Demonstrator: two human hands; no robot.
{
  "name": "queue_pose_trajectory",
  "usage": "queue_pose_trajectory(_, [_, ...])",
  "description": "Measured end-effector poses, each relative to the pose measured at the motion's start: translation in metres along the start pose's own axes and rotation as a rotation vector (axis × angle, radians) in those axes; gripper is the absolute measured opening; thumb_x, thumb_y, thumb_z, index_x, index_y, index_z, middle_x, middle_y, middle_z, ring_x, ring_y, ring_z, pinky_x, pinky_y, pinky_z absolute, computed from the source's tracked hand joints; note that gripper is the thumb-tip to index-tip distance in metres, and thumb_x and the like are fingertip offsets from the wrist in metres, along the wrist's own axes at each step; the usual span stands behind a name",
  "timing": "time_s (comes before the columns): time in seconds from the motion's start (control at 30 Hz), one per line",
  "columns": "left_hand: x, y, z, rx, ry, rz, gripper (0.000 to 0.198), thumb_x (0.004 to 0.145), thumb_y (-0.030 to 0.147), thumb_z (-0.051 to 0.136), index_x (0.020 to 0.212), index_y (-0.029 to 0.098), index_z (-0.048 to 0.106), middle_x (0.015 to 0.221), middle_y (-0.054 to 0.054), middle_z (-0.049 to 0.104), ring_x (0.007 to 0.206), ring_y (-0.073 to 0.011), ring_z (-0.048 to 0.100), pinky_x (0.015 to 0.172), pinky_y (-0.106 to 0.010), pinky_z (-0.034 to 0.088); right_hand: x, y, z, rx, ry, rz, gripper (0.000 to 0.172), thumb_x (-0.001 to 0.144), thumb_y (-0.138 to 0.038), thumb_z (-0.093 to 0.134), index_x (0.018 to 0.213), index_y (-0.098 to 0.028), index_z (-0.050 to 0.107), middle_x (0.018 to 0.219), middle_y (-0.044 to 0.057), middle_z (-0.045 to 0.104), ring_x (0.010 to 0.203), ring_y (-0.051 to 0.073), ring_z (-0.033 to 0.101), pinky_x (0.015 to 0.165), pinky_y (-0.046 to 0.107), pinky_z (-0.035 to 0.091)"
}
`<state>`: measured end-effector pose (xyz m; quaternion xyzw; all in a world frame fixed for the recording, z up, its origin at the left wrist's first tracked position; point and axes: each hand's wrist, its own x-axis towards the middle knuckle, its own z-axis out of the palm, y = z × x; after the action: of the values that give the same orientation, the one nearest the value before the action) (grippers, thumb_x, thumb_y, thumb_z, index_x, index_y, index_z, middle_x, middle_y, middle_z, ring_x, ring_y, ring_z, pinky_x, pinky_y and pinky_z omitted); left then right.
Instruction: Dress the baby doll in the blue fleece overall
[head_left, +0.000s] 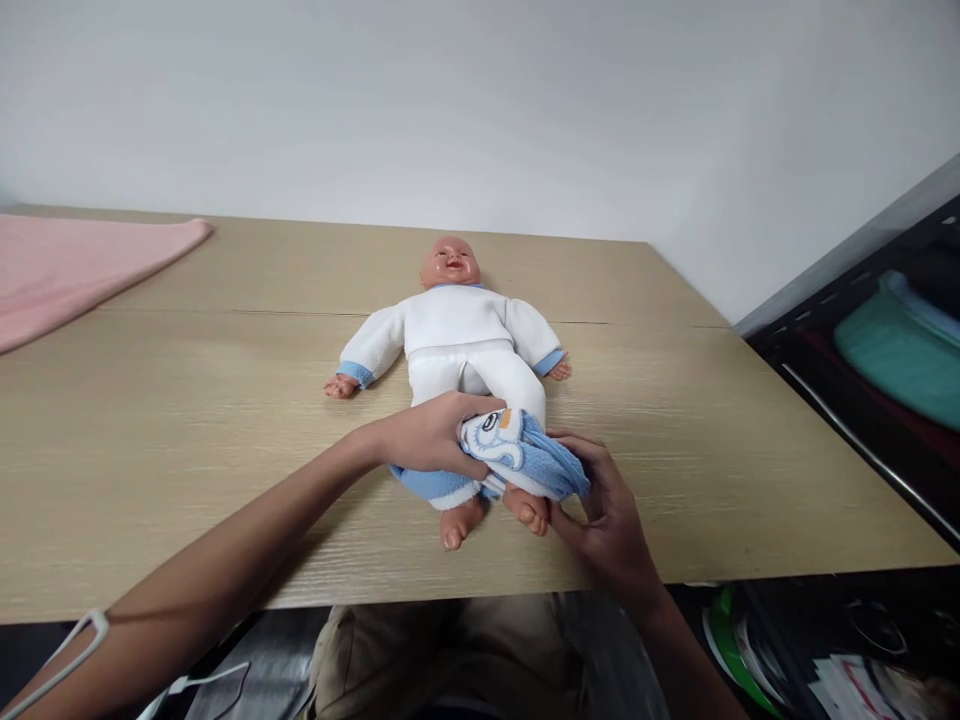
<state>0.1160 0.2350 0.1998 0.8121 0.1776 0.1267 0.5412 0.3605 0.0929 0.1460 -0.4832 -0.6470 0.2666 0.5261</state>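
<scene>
A baby doll (456, 325) in a white outfit with blue cuffs lies on its back on the wooden table (187, 420), head away from me. My left hand (427, 435) is closed around the doll's lower legs and the edge of a small blue sock (525, 455) with a white and orange pattern. My right hand (604, 510) pinches the other side of the sock by the doll's right-side foot (529, 508). The doll's other bare foot (457, 525) sticks out below my left hand.
A pink cloth (67, 265) lies at the table's far left. To the right stands a dark shelf (862, 400) holding a teal folded fabric (900, 355). Papers and a green item (750, 650) lie on the floor at the lower right. A white wall is behind.
</scene>
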Motion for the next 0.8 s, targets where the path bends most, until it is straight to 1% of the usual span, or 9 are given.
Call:
queue_pose_trajectory(0.07, [0.001,-0.001,0.0,0.022,0.016,0.003,0.033,0.081,0.024,0.081,0.111,0.02,0.069,0.096,0.002,0.066,0.088,-0.0192,0.06,0.079,-0.029,0.046,0.001,0.003,-0.003,-0.016,-0.014,-0.015,0.044,0.094,-0.018,0.076,0.136,-0.03,0.066,0.138,0.009,0.071,0.13,0.027,0.072,0.106,0.041,0.063])
queue_pose_trajectory(0.2, [0.003,-0.003,0.001,0.275,0.083,0.112,0.021,0.088,0.036,0.082,0.098,0.021,0.071,0.099,-0.003,0.071,0.099,-0.0252,0.062,0.091,-0.036,0.048,0.015,0.003,-0.016,-0.143,-0.05,0.03,0.02,0.098,-0.026,0.077,0.117,-0.026,0.071,0.109,0.004,0.078,0.101,0.025,0.077,0.094,0.039,0.062])
queue_pose_trajectory(0.27, [0.004,-0.004,0.0,0.38,0.08,0.18,0.021,0.093,0.04,0.081,0.092,0.022,0.07,0.103,-0.005,0.074,0.105,-0.0275,0.061,0.099,-0.04,0.047,0.028,0.0,-0.027,-0.167,-0.129,0.041,0.014,0.098,-0.031,0.078,0.11,-0.025,0.073,0.101,0.002,0.079,0.094,0.025,0.076,0.089,0.038,0.061])
queue_pose_trajectory(0.37, [0.004,-0.004,-0.002,0.446,0.067,0.21,0.024,0.097,0.045,0.081,0.095,0.023,0.072,0.111,-0.007,0.076,0.11,-0.0285,0.061,0.102,-0.041,0.047,0.051,-0.002,-0.043,-0.163,-0.316,0.065,0.019,0.099,-0.039,0.078,0.111,-0.025,0.076,0.105,0.003,0.082,0.098,0.027,0.078,0.089,0.039,0.061])
queue_pose_trajectory(0.47, [0.001,0.002,-0.003,0.53,0.095,0.158,0.038,0.098,0.059,0.08,0.1,0.022,0.072,0.109,-0.007,0.075,0.109,-0.0293,0.06,0.1,-0.041,0.046,0.071,-0.002,-0.056,-0.21,-0.48,0.101,0.033,0.094,-0.049,0.084,0.116,-0.026,0.077,0.114,0.005,0.083,0.107,0.031,0.078,0.096,0.043,0.062])
queue_pose_trajectory(0.57, [-0.01,0.014,0.0,0.581,0.179,0.082,0.055,0.093,0.072,0.08,0.115,0.023,0.07,0.118,-0.009,0.073,0.114,-0.0319,0.06,0.106,-0.044,0.044,0.082,-0.004,-0.062,-0.267,-0.55,0.053,0.043,0.091,-0.051,0.086,0.124,-0.026,0.074,0.123,0.007,0.08,0.115,0.032,0.075,0.103,0.047,0.061])
queue_pose_trajectory(0.67, [-0.03,0.023,0.006,0.538,0.321,0.006,0.057,0.098,0.071,0.074,0.133,0.026,0.064,0.141,-0.01,0.066,0.129,-0.0335,0.055,0.114,-0.047,0.043,0.088,-0.009,-0.06,-0.283,-0.575,-0.074,0.034,0.095,-0.047,0.081,0.12,-0.026,0.073,0.123,0.007,0.077,0.117,0.031,0.072,0.106,0.046,0.058])
queue_pose_trajectory(0.73, [-0.047,0.026,0.01,0.539,0.452,-0.073,0.048,0.104,0.066,0.07,0.132,0.028,0.063,0.145,-0.009,0.063,0.133,-0.0335,0.052,0.115,-0.048,0.042,0.094,-0.013,-0.055,-0.289,-0.58,-0.143,0.025,0.098,-0.045,0.078,0.115,-0.026,0.072,0.119,0.006,0.075,0.117,0.03,0.069,0.107,0.045,0.056])
queue_pose_trajectory(0.8, [-0.064,0.024,0.013,0.526,0.533,-0.164,0.041,0.106,0.062,0.068,0.127,0.028,0.063,0.141,-0.008,0.062,0.131,-0.0328,0.052,0.115,-0.049,0.042,0.103,-0.015,-0.048,-0.29,-0.567,-0.171,0.018,0.101,-0.043,0.075,0.107,-0.027,0.071,0.112,0.005,0.074,0.113,0.028,0.068,0.106,0.044,0.055])
